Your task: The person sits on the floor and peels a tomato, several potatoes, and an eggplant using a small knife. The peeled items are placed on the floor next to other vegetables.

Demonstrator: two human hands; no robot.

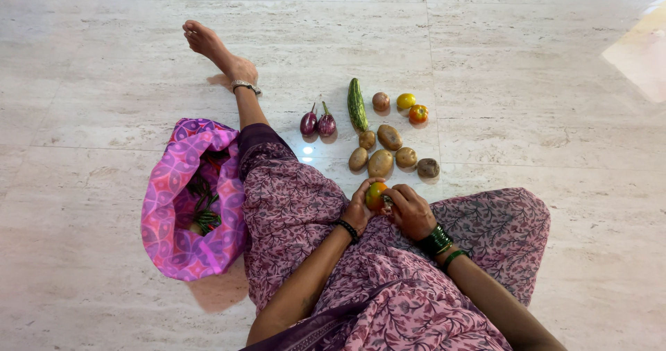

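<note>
Between the knees, both hands are gripping one orange-green tomato (375,195), left hand (359,209) cupping, right hand (411,212) pinching its side. Being round, it is showing no clear long axis. Potatoes (381,162) are lying just beyond.

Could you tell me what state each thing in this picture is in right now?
Tomato: held between both hands, off the floor.
Left hand: closed around the tomato.
Right hand: closed on the tomato.
Pink cloth bag: on the floor, open, green vegetables inside.
Two aubergines: on the floor, side by side.
Cucumber: flat on the floor.
Potatoes: grouped on the floor.
Three tomatoes: in a row on the floor.
</note>
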